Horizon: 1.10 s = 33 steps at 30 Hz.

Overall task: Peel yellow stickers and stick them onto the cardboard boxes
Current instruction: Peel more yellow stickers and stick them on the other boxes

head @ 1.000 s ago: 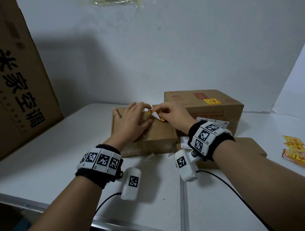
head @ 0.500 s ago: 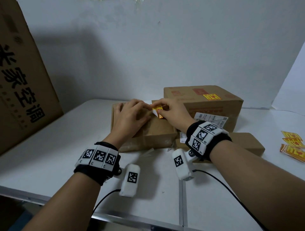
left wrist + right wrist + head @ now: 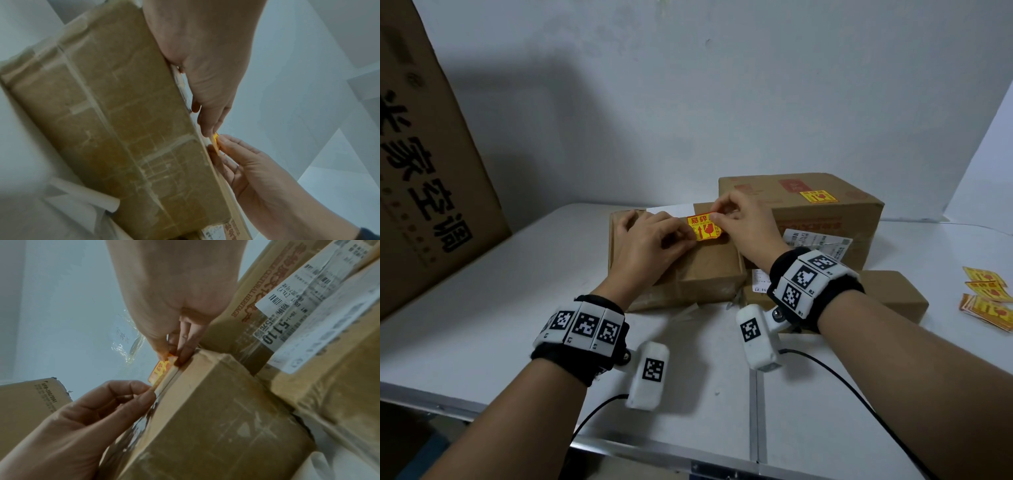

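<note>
A yellow sticker (image 3: 703, 227) with red print lies face up on top of the near cardboard box (image 3: 709, 270). My left hand (image 3: 650, 240) rests on the box top and pinches the sticker's left edge (image 3: 153, 387). My right hand (image 3: 736, 219) pinches its right upper corner (image 3: 171, 356) between thumb and fingers. The wrist views show the sticker (image 3: 216, 139) lifted slightly off the box edge. A taller box (image 3: 801, 212) behind carries a yellow sticker (image 3: 818, 196) on its top.
A stack of loose yellow stickers (image 3: 988, 301) lies at the table's right edge. A flat box (image 3: 893, 294) sits under my right wrist. A large printed carton (image 3: 424, 164) leans at the left. The white table (image 3: 482, 308) meets a wall behind.
The sticker has turned from a folded, half-hidden scrap between my fingers to face up and spread over the box top. Both hands stayed over the near box.
</note>
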{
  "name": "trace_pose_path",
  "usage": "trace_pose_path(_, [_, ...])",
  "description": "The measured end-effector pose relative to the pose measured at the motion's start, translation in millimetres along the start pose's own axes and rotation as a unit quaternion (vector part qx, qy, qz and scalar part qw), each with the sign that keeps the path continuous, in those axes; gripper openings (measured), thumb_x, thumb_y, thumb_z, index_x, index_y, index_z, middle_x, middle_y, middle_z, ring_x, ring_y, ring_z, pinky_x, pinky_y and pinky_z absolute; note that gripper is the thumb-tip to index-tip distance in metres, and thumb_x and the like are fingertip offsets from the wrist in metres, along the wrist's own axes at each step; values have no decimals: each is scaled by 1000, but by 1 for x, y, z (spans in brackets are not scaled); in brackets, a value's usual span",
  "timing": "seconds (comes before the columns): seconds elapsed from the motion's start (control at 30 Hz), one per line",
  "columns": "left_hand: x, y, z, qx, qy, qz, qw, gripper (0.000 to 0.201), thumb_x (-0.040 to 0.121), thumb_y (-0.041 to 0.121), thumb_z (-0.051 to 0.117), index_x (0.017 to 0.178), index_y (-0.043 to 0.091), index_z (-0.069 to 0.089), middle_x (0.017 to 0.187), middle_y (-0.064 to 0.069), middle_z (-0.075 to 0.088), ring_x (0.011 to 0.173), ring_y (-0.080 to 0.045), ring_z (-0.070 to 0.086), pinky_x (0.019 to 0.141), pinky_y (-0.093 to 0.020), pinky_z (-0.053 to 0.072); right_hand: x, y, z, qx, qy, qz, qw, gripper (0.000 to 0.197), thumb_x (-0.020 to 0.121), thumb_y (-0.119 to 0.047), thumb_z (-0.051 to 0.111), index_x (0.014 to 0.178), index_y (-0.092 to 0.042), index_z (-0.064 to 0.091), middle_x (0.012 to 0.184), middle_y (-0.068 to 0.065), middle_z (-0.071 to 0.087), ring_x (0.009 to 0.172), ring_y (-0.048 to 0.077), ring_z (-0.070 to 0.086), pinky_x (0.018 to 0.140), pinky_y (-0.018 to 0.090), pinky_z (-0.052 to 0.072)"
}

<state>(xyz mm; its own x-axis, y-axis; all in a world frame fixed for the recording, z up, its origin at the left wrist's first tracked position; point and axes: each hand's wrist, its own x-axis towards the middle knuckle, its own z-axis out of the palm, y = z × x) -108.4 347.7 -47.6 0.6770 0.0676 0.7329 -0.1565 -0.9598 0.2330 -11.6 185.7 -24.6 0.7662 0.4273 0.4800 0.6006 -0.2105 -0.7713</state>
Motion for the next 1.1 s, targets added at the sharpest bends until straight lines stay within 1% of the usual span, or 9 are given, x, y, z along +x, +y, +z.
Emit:
trace_pose_path(0.13, [-2,1,0,12,-4,7,1000,7,82,41,69,85,35,68,81,18,60,82,-7,52,93,-40,26,1,2,-3,-25,4,-19,1000,3,89,-18,66,89,-19,63,93,-4,66,89,11,62,77,24,53])
trace_pose_path(0.23, [-3,2,0,18,-3,5,1000,6,83,39,69,86,34,68,82,15,64,83,-10,55,94,-41,26,1,3,-2,-64,10,-25,998,4,88,-18,66,87,-20,63,95,-2,64,84,10,61,71,21,50])
trace_pose_path(0.37, [-3,2,2,32,5,12,999,7,82,42,68,85,36,70,81,16,63,79,-8,52,89,-33,21,3,4,0,-51,1,-6,999,3,89,-15,65,89,-18,63,88,-1,64,77,9,58,66,17,46])
trace_pose_path(0.5, [-3,2,3,38,7,15,999,6,82,42,69,85,37,70,80,19,60,78,-5,49,88,-34,22,4,3,0,-57,3,-6,998,3,89,-14,65,91,-16,64,85,-5,62,72,3,55,64,12,43])
trace_pose_path(0.67, [-4,3,3,34,16,14,999,4,83,38,70,85,36,70,79,15,63,78,-11,57,89,-37,25,4,4,2,-62,12,-12,998,4,89,-14,66,92,-15,66,81,-7,61,69,1,53,65,13,46])
trace_pose_path(0.73, [-4,4,2,28,19,10,999,3,83,36,70,86,34,70,79,16,62,79,-12,58,91,-38,26,5,5,3,-62,15,-10,998,3,88,-14,66,92,-15,66,79,-8,59,68,1,53,64,12,44])
trace_pose_path(0.87, [-4,5,3,34,13,6,999,4,83,36,70,86,34,70,84,13,66,83,-13,60,93,-40,27,6,5,4,-61,13,-8,998,3,88,-13,66,92,-14,66,77,-9,58,66,0,52,62,11,41])
trace_pose_path(1.0, [-3,4,3,37,12,4,999,4,83,37,70,87,35,71,84,14,66,84,-13,60,93,-40,26,7,5,4,-65,14,-8,998,4,88,-12,66,91,-12,66,80,-5,61,67,1,53,66,15,45])
trace_pose_path(1.1, [-3,4,4,34,9,-1,999,4,83,36,70,86,34,71,84,13,65,83,-13,59,94,-42,27,7,4,5,-82,15,-8,996,4,87,-12,67,91,-12,66,83,-3,62,69,2,54,71,21,51])
